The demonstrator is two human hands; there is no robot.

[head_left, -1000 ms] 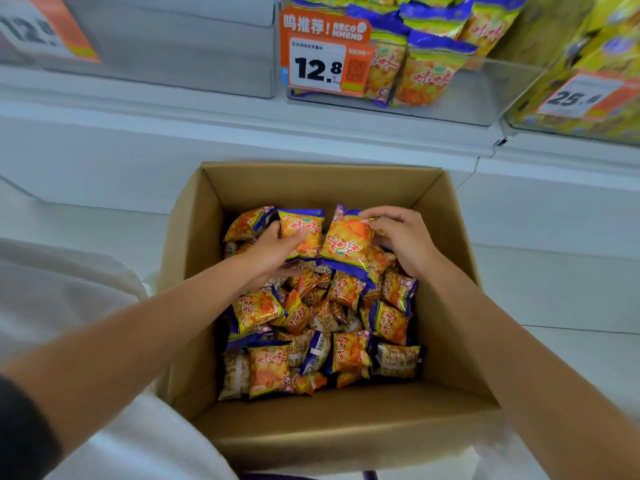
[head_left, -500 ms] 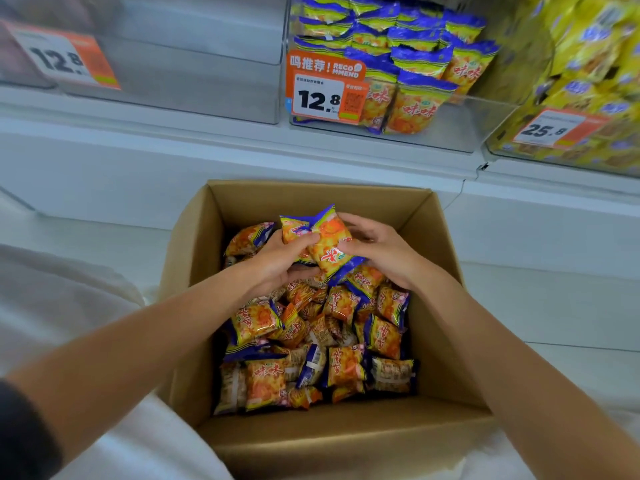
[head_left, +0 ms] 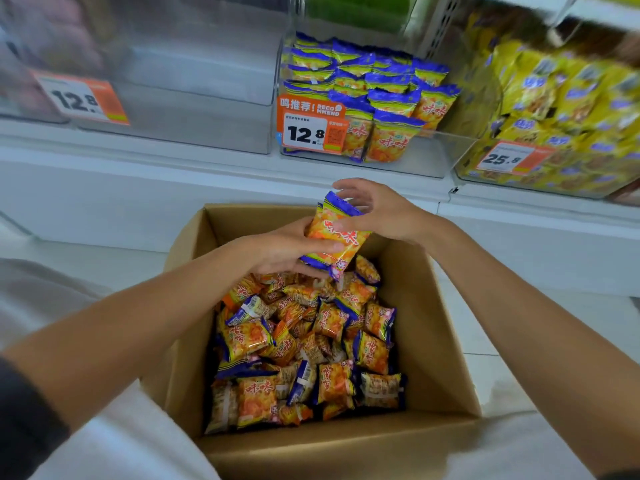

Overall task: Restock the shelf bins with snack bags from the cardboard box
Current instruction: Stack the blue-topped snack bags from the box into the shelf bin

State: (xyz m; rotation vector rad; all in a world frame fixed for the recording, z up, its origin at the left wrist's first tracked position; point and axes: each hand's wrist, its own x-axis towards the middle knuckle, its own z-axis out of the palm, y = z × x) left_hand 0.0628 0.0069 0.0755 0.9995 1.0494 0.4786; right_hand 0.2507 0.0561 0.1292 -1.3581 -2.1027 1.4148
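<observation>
Your left hand (head_left: pixel 287 249) grips a small stack of snack bags (head_left: pixel 334 237) from below, with the fingers curled under it and the thumb laid across the orange front. Your right hand (head_left: pixel 381 214) cups the upper end, thumb on the front and fingers loosely spread behind the blue top seam. The stack tilts. Its lower corner hangs just above the loose bags (head_left: pixel 304 341) in the cardboard box (head_left: pixel 436 323), and its top edge reaches past the box's far rim. Beyond your right fingertips runs the white shelf ledge (head_left: pixel 207 174), then the clear front wall of the target bin (head_left: pixel 398 166), which is open on top and bears a price tag (head_left: pixel 310 128) at its left. Open air separates your fingers from that front lip. Left of your fingers stands another clear bin (head_left: pixel 194 109). To their right is a bin of yellow packs (head_left: pixel 561 109).
</observation>
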